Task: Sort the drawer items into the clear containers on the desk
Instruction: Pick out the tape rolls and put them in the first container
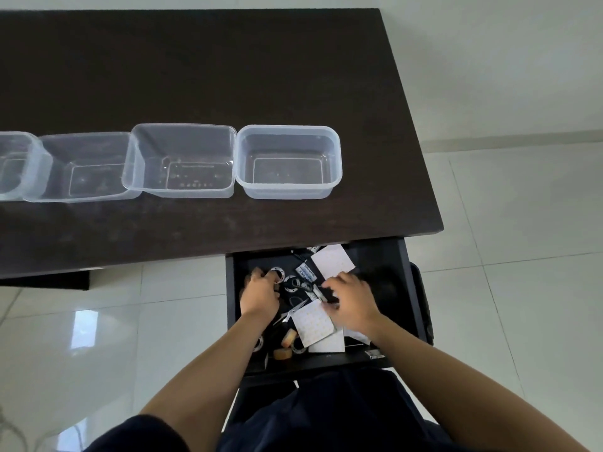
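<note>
- Head view: both hands are reaching into the open drawer (385, 256), at 6 o'clock from the bench (228, 76).
- The left hand (261, 293) is curling its fingers onto a metal ring (277, 275); the right hand (350, 296) is pinching a small dark item, identity unclear.
- Four clear containers (288, 130) are sitting empty at 12 o'clock of the drawer.
- Step judged: first pick. Next move likely calls for lifting each item clear of the scissors (293, 310) and white cards (332, 261).
</note>
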`<state>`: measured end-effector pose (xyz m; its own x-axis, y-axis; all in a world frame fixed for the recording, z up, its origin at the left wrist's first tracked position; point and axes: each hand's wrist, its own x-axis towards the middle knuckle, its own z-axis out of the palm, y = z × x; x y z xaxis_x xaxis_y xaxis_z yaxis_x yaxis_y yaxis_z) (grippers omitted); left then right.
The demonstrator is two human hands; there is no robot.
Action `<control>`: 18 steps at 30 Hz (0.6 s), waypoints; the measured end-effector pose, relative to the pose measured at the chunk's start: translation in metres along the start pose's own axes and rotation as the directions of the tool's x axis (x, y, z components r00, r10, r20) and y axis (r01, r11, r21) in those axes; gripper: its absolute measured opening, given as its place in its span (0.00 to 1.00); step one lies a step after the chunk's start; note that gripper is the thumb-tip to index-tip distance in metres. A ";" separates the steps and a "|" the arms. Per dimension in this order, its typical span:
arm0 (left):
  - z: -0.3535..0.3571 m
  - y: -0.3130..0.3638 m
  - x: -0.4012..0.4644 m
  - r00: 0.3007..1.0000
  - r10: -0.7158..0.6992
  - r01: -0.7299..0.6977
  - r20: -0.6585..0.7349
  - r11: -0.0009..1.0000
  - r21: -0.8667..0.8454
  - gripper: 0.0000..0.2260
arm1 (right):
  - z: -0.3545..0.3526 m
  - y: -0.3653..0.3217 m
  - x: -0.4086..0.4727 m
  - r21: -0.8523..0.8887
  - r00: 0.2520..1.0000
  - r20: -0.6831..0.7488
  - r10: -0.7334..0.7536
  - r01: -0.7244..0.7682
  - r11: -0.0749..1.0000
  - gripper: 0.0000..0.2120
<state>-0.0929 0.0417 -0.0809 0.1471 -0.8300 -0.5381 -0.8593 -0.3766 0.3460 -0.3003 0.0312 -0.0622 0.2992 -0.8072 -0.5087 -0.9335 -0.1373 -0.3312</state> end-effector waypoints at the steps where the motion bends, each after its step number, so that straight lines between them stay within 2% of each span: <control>1: 0.002 -0.001 -0.001 1.000 -0.011 0.011 0.002 1.000 -0.001 0.14 | 0.006 -0.006 0.000 -0.009 0.997 0.076 -0.010 0.011 1.000 0.28; 4: 0.007 -0.004 -0.005 0.999 -0.013 0.013 0.029 1.000 0.002 0.12 | 0.023 -0.013 0.000 -0.073 0.976 0.216 0.015 0.001 0.997 0.38; 6: 0.010 -0.008 -0.008 0.999 0.020 -0.021 0.050 1.000 0.012 0.14 | 0.026 -0.011 0.001 -0.063 0.975 0.220 0.030 -0.017 0.998 0.36; 12: 0.020 -0.017 -0.021 0.974 0.120 -0.116 0.190 0.993 -0.032 0.32 | 0.006 0.001 0.001 0.109 0.967 0.243 0.078 -0.107 0.988 0.29; 18: 0.025 -0.010 -0.025 0.966 0.178 -0.181 0.188 0.984 -0.002 0.23 | -0.019 0.019 -0.001 0.380 0.961 0.234 0.151 -0.233 0.895 0.28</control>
<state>-0.1002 0.0766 -0.0903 -0.1030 -0.7911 -0.6029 -0.8708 -0.2212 0.4391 -0.3218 0.0183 -0.0525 0.1928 -0.6620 -0.7243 -0.8306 0.2830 -0.4797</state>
